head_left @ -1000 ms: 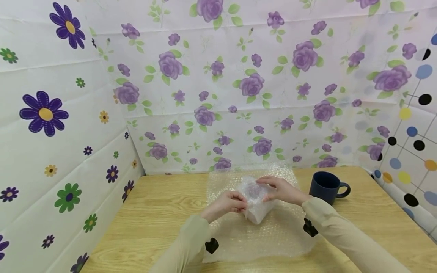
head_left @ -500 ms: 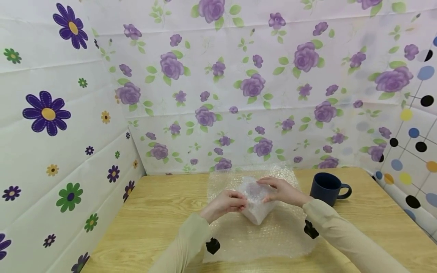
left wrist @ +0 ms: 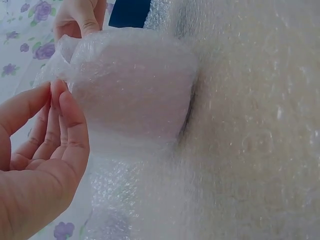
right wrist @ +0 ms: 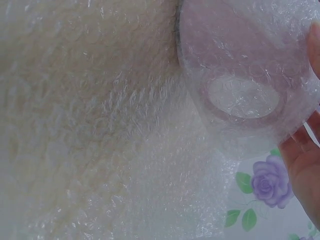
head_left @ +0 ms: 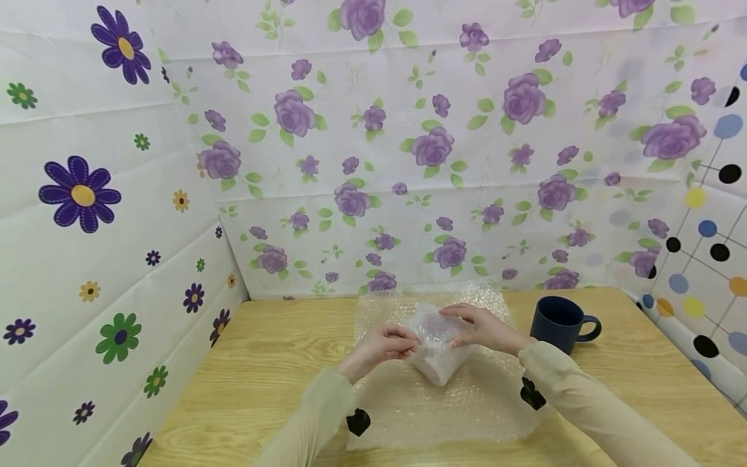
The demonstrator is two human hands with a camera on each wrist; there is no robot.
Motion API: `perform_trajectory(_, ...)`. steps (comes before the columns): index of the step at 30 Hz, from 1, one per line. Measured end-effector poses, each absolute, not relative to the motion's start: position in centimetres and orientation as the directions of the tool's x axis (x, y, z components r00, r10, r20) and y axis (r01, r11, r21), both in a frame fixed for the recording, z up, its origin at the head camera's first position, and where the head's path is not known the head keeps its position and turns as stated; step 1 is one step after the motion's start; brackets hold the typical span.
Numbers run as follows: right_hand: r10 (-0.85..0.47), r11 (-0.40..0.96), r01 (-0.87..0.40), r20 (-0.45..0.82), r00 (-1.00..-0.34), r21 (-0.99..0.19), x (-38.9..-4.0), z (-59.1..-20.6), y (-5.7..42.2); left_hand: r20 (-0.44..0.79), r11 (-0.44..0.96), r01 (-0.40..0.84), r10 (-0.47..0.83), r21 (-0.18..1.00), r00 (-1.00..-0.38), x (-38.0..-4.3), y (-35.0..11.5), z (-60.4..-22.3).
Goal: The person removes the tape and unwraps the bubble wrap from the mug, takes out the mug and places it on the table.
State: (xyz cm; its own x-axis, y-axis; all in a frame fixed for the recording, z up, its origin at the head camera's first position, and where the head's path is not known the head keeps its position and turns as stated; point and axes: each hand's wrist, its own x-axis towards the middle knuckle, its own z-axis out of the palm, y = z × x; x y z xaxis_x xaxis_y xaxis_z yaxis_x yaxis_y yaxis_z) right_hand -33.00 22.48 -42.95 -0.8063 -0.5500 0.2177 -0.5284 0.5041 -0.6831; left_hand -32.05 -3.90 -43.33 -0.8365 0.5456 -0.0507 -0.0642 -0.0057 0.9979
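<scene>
A pink mug (right wrist: 225, 40) shows through a layer of bubble wrap (left wrist: 165, 45); its handle is visible through the plastic in the right wrist view. The bundle lies tilted over a larger bubble wrap sheet (head_left: 438, 415). My left hand (head_left: 382, 348) pinches the gathered wrap at the bundle's left, upper end, thumb against fingertips. On the opposite side my right hand (head_left: 484, 327) holds the bundle between thumb and fingers, the thumb nearer me. Part of the right hand is out of frame in its own wrist view.
A dark blue mug (head_left: 548, 324) stands at the right, close behind my right wrist, its handle to the right. The wooden table (head_left: 274, 370) ends at a floral cloth backdrop (head_left: 350, 162). Black wrist mounts (head_left: 358, 422) hang under both sleeves.
My left hand has shifted slightly to the left and down, its fingertips at the wrap's edge. The right hand and the bundle have barely moved.
</scene>
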Motion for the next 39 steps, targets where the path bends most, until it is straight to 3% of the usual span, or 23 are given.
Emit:
perform_trajectory(19, -0.545, 0.496, -0.531, 0.230, -0.807, -0.687, -33.2, -43.1, 22.7, 0.064, -0.004, 0.066, 0.322, 0.998, -0.945, -32.8, -4.0, -42.1)
perform_trajectory(30, -0.561, 0.485, -0.556, 0.248, -0.790, -0.675, -33.3, -43.3, 22.8, 0.188, 0.130, 0.228, 0.263, 0.965, -0.946, -31.1, -2.9, -40.2)
perform_trajectory(39, -0.559, 0.482, -0.545, 0.238, -0.794, -0.686, -33.5, -43.5, 22.8, 0.163, 0.150, 0.225, 0.341, 0.963, -0.926, -33.5, -2.5, -43.7)
